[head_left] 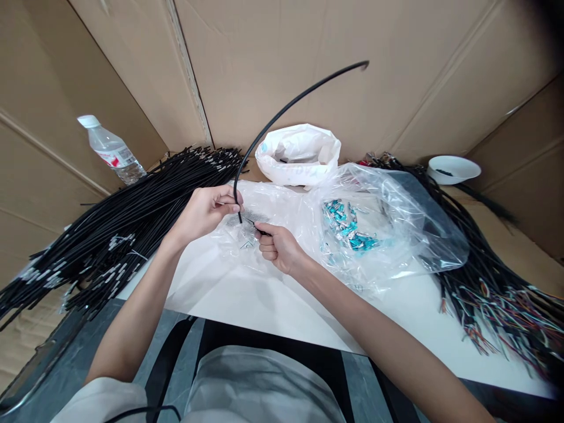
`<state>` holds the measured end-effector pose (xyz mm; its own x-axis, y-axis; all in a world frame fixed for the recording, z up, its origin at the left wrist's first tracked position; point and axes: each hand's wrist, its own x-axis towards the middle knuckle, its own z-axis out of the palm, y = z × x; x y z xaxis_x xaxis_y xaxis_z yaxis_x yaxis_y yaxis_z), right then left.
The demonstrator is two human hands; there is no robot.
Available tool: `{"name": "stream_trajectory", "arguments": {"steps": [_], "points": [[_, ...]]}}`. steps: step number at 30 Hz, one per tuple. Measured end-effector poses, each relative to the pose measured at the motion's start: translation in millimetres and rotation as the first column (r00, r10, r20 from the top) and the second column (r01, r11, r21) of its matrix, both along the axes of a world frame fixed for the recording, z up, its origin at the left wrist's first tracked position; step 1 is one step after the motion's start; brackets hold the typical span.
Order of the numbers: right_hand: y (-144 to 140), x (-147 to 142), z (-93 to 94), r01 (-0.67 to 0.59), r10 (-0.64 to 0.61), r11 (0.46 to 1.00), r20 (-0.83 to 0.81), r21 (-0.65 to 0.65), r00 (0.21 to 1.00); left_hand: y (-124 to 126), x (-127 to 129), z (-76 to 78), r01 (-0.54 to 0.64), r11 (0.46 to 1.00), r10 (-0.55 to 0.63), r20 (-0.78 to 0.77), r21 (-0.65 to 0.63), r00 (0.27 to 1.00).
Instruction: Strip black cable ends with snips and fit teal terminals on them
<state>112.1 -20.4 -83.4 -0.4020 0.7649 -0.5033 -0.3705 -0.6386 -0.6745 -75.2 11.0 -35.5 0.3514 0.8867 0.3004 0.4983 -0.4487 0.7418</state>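
Observation:
My left hand (208, 210) pinches a black cable (282, 111) near its lower end. From the fingers the cable arches up and to the right, its far end free in the air. My right hand (281, 248) is closed around a small tool with a black handle (263, 232) and a thin metal tip. That tip points left at the cable's lower end; whether they touch is too small to tell. Beneath both hands lies a clear plastic bag (247, 249) with small grey contents.
Bundled black cables (145, 217) lie on the left beside a water bottle (115, 154). Behind stands a white bag (282, 173). To the right are a clear bag of blue and metal parts (352, 229), cables with bare coloured wires (493, 305) and a white bowl (458, 170). Cardboard walls (308, 47) enclose the table.

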Motion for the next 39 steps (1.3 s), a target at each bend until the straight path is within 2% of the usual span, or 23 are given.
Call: {"name": "stream_trajectory", "arguments": {"steps": [6, 15, 27, 39], "points": [[-0.8, 1.6, 10.3, 0.019, -0.019, 0.999, 0.009, 0.037, 1.000, 1.6, -1.7, -2.4, -0.043, 0.999, 0.044, 0.034, -0.017, 0.998], [-21.8, 0.9, 15.8, 0.087, -0.100, 0.986, 0.089, 0.145, 0.991, -4.0, 5.9, 6.1, -0.092, 0.995, 0.100, 0.193, -0.046, 0.976], [-19.2, -3.1, 9.4, 0.082, -0.083, 0.993, 0.015, 0.083, 0.996, -4.7, 12.9, 3.6, -0.114, 0.993, 0.117, 0.196, -0.027, 0.974], [-13.8, -10.6, 13.6, 0.102, -0.102, 0.989, -0.002, 0.110, 0.995, -5.1, 15.2, -1.2, -0.153, 0.988, 0.149, 0.214, 0.000, 0.965]]}}
